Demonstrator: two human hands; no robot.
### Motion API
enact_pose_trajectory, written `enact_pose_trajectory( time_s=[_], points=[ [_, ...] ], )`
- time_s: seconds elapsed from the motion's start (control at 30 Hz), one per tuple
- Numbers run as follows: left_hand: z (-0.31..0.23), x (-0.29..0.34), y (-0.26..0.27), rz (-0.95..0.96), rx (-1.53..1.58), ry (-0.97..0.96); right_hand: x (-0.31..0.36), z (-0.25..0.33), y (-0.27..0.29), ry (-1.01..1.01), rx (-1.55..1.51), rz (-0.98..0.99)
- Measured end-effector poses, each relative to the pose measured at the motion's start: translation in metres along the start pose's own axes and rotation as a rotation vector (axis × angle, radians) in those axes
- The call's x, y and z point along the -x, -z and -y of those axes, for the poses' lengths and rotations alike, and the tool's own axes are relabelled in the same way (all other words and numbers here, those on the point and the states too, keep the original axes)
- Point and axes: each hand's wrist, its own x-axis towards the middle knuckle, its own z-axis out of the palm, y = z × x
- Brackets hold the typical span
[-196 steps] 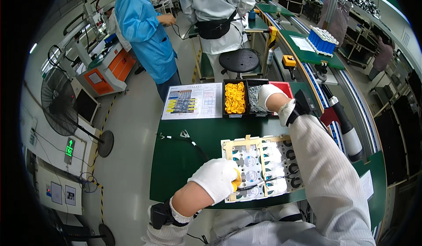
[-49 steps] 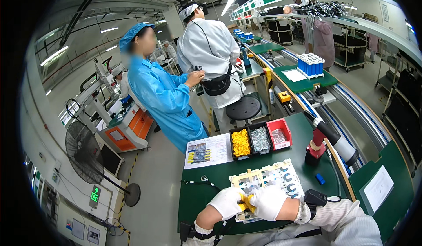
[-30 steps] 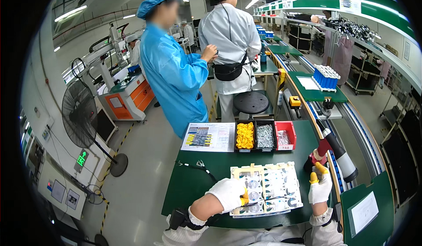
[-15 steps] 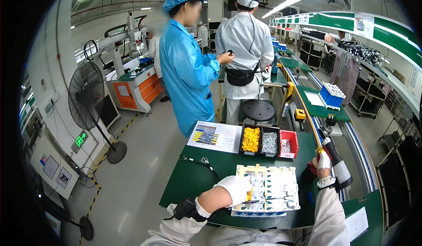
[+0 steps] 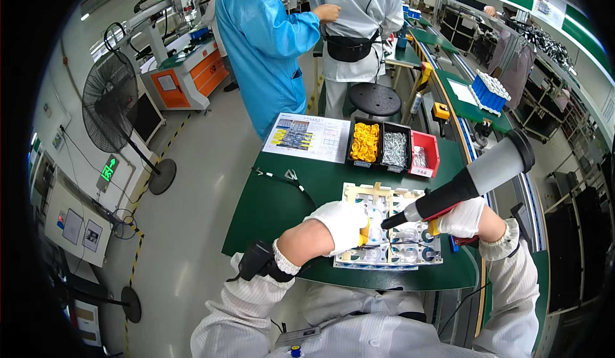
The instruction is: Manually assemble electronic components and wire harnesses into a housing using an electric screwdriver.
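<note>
My left hand (image 5: 343, 225), white-gloved with yellow at the fingertips, is closed at the left part of a white plastic frame block (image 5: 384, 262) on the green table. What its fingers pinch is hidden; a thin dark wire (image 5: 410, 243) runs from near them across the block. My right hand (image 5: 462, 218), also gloved, grips the red handle of a grey-and-black gun-shaped tool (image 5: 471, 180). The tool's tapered black tip points left and down, over the middle of the block near my left fingers. Clear round parts show inside the block's openings.
Beyond the block stand a bin of yellow plastic parts (image 5: 365, 143), a black bin of small metal pieces (image 5: 394, 150) and a red bin (image 5: 424, 156). A printed sheet (image 5: 307, 138) and a black cable (image 5: 282, 177) lie leftward. Two people stand beyond a black stool (image 5: 375, 100); a conveyor runs right.
My right hand has brought the gun-shaped tool from the table's right side leftward over the block. The view has tilted down. My left hand stays at the block.
</note>
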Motion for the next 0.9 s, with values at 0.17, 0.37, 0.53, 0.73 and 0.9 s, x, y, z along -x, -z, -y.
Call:
enact_pose_trajectory(
  time_s=[0.17, 0.37, 0.53, 0.73, 0.9],
  points=[
    [-0.003, 0.004, 0.0, -0.047, 0.032, -0.004, -0.012, 0.024, -0.011, -0.066, 0.104, 0.105],
    [-0.008, 0.007, 0.002, -0.084, 0.111, -0.004, 0.0, 0.019, -0.02, 0.023, 0.057, 0.043],
    [-0.006, 0.007, 0.0, -0.094, 0.147, 0.01, -0.003, 0.028, -0.017, -0.023, 0.179, 0.081],
    [-0.007, 0.007, -0.001, -0.102, 0.1, 0.041, -0.001, 0.026, -0.021, 0.039, 0.123, 0.081],
    [-0.006, 0.009, -0.003, -0.17, 0.138, 0.0, -0.002, 0.031, -0.021, -0.024, 0.165, 0.118]
  ],
)
